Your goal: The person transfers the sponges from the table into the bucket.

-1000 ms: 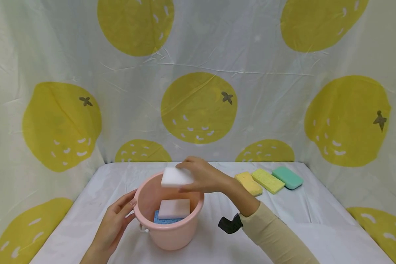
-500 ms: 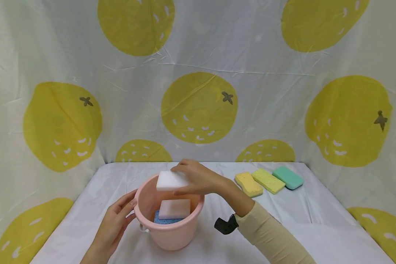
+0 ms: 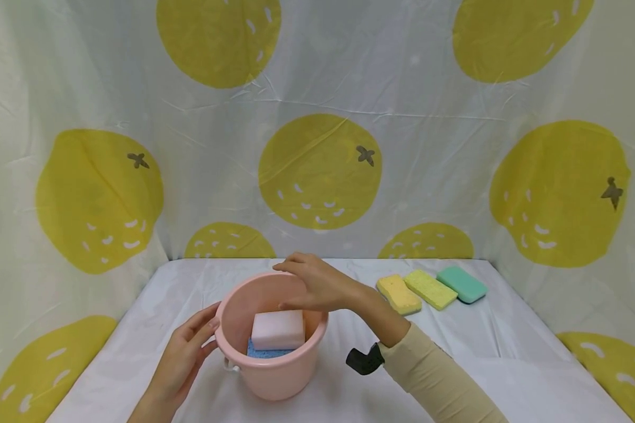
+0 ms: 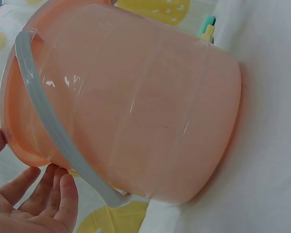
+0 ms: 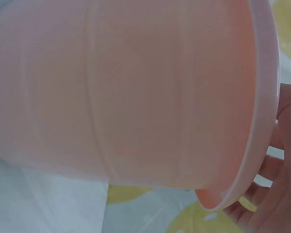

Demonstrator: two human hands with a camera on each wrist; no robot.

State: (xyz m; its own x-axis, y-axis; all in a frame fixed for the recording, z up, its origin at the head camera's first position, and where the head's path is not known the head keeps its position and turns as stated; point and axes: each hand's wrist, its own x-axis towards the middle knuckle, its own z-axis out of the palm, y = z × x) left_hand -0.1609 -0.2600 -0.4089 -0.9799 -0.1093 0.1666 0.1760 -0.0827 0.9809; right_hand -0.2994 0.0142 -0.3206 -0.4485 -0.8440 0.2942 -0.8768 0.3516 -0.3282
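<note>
My left hand (image 3: 182, 349) holds the rim of a pink bucket (image 3: 277, 379) at its left side, thumb at the rim and fingers against the outside. Inside the bucket a white sponge block (image 3: 278, 330) lies over a blue sponge (image 3: 267, 351); whether another pale block sits between them is hard to tell. Over the bucket's far right rim hovers my right hand (image 3: 323, 285), its fingers spread and nothing between them. In the right wrist view the bucket wall (image 5: 136, 97) hides the inside, and the right hand (image 5: 281, 179) shows beyond the rim.
On the white cloth to the right lie an orange-yellow sponge (image 3: 399, 295), a yellow-green sponge (image 3: 430, 289) and a green sponge (image 3: 461, 284), side by side. The bucket's pale handle (image 4: 56, 124) hangs down its near side. A lemon-patterned curtain (image 3: 211, 164) walls the back and sides.
The white sponge block has left my right hand and now lies inside the bucket, on the stack there. My right hand stays above the rim. The left hand has not moved.
</note>
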